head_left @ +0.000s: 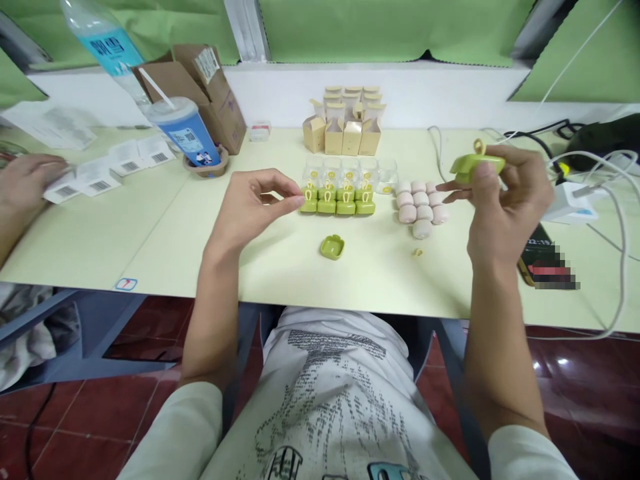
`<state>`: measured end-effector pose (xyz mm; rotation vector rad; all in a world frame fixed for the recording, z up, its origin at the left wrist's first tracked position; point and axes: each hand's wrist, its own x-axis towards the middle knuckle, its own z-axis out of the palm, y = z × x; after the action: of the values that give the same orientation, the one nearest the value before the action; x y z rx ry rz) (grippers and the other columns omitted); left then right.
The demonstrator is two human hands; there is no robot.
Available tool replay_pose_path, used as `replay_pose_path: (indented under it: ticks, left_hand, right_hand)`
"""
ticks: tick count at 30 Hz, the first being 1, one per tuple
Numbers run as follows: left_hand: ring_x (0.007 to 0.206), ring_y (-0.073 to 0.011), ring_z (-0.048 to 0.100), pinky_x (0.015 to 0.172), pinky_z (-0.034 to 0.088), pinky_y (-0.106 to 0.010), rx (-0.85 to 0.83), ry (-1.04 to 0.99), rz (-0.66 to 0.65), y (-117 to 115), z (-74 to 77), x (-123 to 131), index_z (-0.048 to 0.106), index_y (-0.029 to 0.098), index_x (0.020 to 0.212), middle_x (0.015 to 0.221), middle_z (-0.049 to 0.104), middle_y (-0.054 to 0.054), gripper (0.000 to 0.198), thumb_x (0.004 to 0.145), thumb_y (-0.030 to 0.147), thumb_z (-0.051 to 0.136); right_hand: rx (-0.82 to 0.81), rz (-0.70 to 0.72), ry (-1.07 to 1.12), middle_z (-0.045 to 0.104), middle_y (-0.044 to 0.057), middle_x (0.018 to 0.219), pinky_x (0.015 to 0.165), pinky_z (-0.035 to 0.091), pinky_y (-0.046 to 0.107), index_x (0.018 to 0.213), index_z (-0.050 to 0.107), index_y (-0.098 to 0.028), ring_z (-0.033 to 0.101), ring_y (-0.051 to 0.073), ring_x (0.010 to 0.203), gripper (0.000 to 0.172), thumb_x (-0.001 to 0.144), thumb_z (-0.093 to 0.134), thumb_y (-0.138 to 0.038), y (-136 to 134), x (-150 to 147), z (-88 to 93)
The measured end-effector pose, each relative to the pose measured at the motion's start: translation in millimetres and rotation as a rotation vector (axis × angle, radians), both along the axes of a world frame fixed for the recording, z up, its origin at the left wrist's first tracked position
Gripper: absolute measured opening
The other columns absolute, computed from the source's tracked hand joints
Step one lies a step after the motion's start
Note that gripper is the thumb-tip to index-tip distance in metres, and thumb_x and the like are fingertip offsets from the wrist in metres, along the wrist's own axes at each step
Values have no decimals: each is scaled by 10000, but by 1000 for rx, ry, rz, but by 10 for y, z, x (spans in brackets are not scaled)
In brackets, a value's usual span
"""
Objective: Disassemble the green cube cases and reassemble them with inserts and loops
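Observation:
My right hand (507, 200) is raised at the right, its thumb and fingers closed on a green cap (477, 168) with a small yellow loop on top. My left hand (253, 207) has its thumb and index finger pinched together by the leftmost of several green caps with loops (345, 203). Whatever lies between those fingertips, if anything, is hidden. A hollow green cap (333, 247) lies upturned on the table between my hands. One loose yellow loop (418, 253) rests at the right, below a cluster of pale pink-white rounded pieces (423, 212).
Clear cups (350, 167) stand behind the green caps, with small open cardboard boxes (345, 130) farther back. A blue drink cup (193, 133), bottle (107, 47) and brown carton (220, 100) stand left. Another person's hand (33, 180) touches white boxes (100, 175). Cables and a phone (545, 257) lie right.

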<state>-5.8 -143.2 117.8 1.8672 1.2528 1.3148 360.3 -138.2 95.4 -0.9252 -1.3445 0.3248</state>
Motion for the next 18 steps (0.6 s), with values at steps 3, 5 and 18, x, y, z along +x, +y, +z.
replay_pose_path:
  ticks: [3,5,18]
  left_hand:
    - [838,-196,782,651,568,-304,-33,27,72,100,-74,-185,828,231,944,943,850,-67,256,810,399,966]
    - [831,-205,781,625,556,-299,-60,51,92,294,-161,-288,802,241,1059,957,844,-64,356,774,372,970]
    - [570,-125,606,604,483,-285,-217,-28,300,1200,-855,-245,635,245,961,715,669,46,196,921,328,807]
  right_hand:
    - [-163,100,39,842,64,1096,944,760,575,1197,859,-316,886,318,929,340,990,872,-586,44,100,-8]
    - [-249,105,2,869,44,1080,964,763,580,1189,875,-323,895,316,928,378,932,917,-597,137,115,6]
    - [-59,-81,-596,833,154,1260,912,667,498,1108,862,-225,725,236,795,502,1019,778,-712,1052,-7,-450]
